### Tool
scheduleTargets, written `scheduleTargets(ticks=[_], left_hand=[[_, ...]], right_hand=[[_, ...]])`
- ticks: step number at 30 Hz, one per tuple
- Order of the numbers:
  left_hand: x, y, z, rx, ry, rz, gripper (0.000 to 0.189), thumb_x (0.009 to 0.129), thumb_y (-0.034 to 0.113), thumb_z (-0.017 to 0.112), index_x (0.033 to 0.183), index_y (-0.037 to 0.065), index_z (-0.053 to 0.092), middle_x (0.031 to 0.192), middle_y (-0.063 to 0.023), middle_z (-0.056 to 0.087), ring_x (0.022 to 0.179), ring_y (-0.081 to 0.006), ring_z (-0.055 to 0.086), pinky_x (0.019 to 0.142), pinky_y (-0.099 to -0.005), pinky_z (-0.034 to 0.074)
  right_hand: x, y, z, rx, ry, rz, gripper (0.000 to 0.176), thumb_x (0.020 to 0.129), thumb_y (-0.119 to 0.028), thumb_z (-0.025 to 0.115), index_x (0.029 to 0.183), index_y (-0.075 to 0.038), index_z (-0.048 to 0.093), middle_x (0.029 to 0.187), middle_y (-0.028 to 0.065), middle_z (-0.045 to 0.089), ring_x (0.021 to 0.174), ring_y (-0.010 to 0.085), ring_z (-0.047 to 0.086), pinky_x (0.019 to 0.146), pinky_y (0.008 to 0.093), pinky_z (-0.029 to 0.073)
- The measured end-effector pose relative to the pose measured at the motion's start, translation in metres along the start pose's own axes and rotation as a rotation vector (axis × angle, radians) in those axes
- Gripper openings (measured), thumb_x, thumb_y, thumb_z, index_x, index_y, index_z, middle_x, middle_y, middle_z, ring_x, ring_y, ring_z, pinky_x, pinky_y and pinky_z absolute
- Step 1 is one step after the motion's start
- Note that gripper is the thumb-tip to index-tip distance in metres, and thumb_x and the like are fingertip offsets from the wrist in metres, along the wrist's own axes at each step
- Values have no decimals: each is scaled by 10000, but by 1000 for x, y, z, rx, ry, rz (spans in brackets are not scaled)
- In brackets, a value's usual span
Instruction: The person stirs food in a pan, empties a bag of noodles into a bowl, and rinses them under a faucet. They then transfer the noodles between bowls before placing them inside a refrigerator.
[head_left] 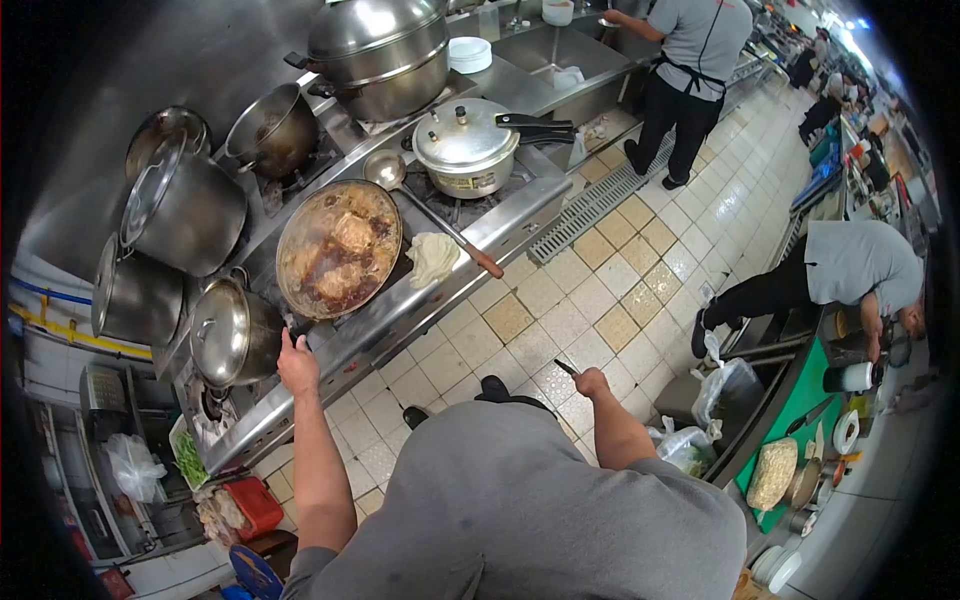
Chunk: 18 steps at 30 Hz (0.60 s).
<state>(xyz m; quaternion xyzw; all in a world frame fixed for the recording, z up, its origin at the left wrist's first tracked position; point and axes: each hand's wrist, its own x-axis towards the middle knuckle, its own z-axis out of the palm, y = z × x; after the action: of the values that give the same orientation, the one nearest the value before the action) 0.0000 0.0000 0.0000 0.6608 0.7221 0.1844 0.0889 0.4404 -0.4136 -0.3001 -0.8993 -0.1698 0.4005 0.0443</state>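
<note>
A wide wok (pixel 340 250) on the stove holds bubbling brown liquid with large pieces in it. My left hand (pixel 298 365) is at its near left side, fingers closed around what looks like the wok's short handle. Just left of that hand stands a lidded metal pot (pixel 233 335). Over the floor, away from the stove, my right hand (pixel 593 384) is closed on a thin black object (pixel 566 368) whose kind I cannot make out. A ladle (pixel 385 170) with a wooden handle end lies beyond the wok, beside a crumpled pale cloth (pixel 433 259).
A pressure cooker (pixel 465 145), a large steamer (pixel 378 60) and tall pots (pixel 185 210) crowd the stove. To the right, a green cutting board (pixel 790 440) lies on a counter. One co-worker (pixel 865 262) bends there; another (pixel 690 80) stands by the sink. A drain grate (pixel 600 205) crosses the tiles.
</note>
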Motion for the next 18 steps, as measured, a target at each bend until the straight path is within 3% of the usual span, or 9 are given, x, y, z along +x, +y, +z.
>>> scheduleTargets(ticks=[2,6,8,9,11,18], left_hand=[[-3,3,-2,9,16,6,495,966,311,623,1432,164,541,1173,-227,684,1065,-447,645,894,-525,509],[-3,1,-2,9,14,-14,488,964,313,624,1427,181,546,1159,-229,688,1050,-452,648,879,-532,512],[-4,2,-3,11,13,-21,486,962,317,627,1425,193,547,1151,-232,690,1044,-453,650,870,-537,515],[-4,2,-2,10,13,-21,486,962,317,627,1425,193,547,1151,-232,690,1044,-453,650,870,-537,515],[-2,0,2,13,19,-21,490,960,318,629,1426,195,545,1143,-242,689,1042,-455,651,868,-535,517],[-3,1,-2,15,24,1,493,956,315,632,1424,185,548,1114,-253,692,1018,-462,656,859,-535,519]], right_hand=[[-4,-3,-7,15,-60,58,538,909,-456,668,1171,12,693,1268,242,647,1220,365,611,1009,424,509],[-7,-4,-3,1,-52,43,534,911,-452,668,1154,23,696,1256,244,652,1205,370,619,1000,427,513],[-8,0,2,-8,11,-18,541,909,-476,650,1018,48,727,1105,272,696,1070,389,675,907,431,536],[-10,-2,-1,-8,13,-18,541,909,-476,650,1018,48,727,1105,272,696,1070,389,675,907,431,536],[-12,-6,-8,4,-75,44,543,909,-457,669,1145,32,696,1230,260,660,1182,374,633,989,433,517],[-13,-3,-4,9,-46,45,543,908,-453,667,1151,32,694,1238,262,655,1190,384,627,996,432,515]])
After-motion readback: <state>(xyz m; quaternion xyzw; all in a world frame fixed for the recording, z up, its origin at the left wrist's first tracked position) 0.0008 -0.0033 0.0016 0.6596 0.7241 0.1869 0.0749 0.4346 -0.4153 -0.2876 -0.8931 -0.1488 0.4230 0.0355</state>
